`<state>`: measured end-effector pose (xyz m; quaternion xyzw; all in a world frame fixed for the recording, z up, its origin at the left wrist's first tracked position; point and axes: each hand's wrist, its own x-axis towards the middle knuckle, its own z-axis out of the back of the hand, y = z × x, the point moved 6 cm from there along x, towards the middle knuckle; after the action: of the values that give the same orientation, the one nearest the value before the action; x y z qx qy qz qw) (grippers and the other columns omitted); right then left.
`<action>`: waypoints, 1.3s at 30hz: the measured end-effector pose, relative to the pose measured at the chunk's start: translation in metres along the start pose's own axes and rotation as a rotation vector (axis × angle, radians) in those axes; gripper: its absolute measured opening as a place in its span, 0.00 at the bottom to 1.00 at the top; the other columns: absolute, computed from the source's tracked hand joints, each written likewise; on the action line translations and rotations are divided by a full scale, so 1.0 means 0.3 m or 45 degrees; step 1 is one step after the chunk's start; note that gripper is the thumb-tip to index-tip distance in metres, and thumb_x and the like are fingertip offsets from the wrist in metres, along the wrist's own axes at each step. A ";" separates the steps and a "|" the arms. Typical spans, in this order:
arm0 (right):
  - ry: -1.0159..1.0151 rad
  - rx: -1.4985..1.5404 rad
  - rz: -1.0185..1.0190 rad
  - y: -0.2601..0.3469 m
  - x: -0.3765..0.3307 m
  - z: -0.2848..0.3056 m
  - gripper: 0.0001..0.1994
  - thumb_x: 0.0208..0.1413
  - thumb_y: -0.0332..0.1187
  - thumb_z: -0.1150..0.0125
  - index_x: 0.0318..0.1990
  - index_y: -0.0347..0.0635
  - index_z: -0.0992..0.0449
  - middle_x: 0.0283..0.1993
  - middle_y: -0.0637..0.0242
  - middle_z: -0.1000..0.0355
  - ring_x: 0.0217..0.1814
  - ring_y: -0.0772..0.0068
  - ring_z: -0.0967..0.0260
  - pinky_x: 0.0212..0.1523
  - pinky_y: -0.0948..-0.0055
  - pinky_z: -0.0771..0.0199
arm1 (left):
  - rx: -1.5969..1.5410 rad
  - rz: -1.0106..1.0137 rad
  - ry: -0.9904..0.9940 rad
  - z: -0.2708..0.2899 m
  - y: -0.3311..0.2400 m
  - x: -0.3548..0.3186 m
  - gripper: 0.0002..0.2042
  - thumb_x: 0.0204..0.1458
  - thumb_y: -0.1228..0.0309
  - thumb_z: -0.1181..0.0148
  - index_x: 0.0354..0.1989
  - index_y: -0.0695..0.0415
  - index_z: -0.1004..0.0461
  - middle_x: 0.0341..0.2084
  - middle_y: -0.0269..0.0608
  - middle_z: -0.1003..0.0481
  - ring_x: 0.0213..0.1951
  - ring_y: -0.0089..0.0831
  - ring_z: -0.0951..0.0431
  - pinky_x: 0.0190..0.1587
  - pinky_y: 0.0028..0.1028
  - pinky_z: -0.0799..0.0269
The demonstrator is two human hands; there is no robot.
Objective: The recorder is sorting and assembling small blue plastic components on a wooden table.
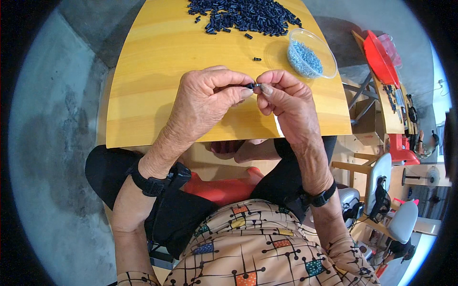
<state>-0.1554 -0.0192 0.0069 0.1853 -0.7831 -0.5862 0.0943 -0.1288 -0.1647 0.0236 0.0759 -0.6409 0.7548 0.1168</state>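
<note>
Above the near part of the yellow table, my two hands meet fingertip to fingertip. My left hand pinches a small black plastic piece between thumb and forefinger. Against its right end, my right hand pinches a small shiny metal part, mostly hidden by the fingertips. Whether the two parts are joined, I cannot tell. One loose black piece lies on the table just beyond my hands. At the far side spreads a big pile of similar black pieces.
A round clear plastic tub of small silvery-blue parts stands at the table's right edge. Further right are another table with a red basin, chairs, a fan and another person. A grey wall rises on the left.
</note>
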 end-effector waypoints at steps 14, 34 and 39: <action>0.015 -0.299 0.114 -0.006 -0.021 -0.040 0.05 0.50 0.23 0.44 0.35 0.35 0.26 0.26 0.70 0.29 0.25 0.86 0.35 0.26 0.86 0.34 | 0.115 -0.058 -0.027 0.023 0.029 -0.042 0.06 0.44 0.79 0.40 0.32 0.65 0.24 0.21 0.34 0.28 0.25 0.18 0.30 0.28 0.17 0.34; -0.044 -0.335 0.105 -0.002 -0.018 -0.023 0.05 0.49 0.24 0.43 0.34 0.35 0.27 0.26 0.71 0.29 0.25 0.85 0.34 0.26 0.84 0.34 | -0.202 0.215 0.039 0.031 0.068 -0.062 0.06 0.47 0.75 0.41 0.32 0.63 0.23 0.20 0.36 0.24 0.22 0.17 0.26 0.25 0.17 0.30; -0.170 -0.869 0.294 0.008 0.042 0.058 0.04 0.47 0.24 0.43 0.31 0.36 0.26 0.25 0.67 0.28 0.26 0.79 0.32 0.28 0.78 0.32 | -0.242 0.307 0.023 0.059 0.096 -0.062 0.08 0.47 0.74 0.41 0.35 0.64 0.24 0.25 0.37 0.24 0.24 0.18 0.27 0.28 0.17 0.29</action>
<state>-0.1736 -0.0084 0.0033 0.0147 -0.5626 -0.8100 0.1649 -0.1193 -0.1880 -0.0056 -0.0198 -0.7129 0.7000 0.0376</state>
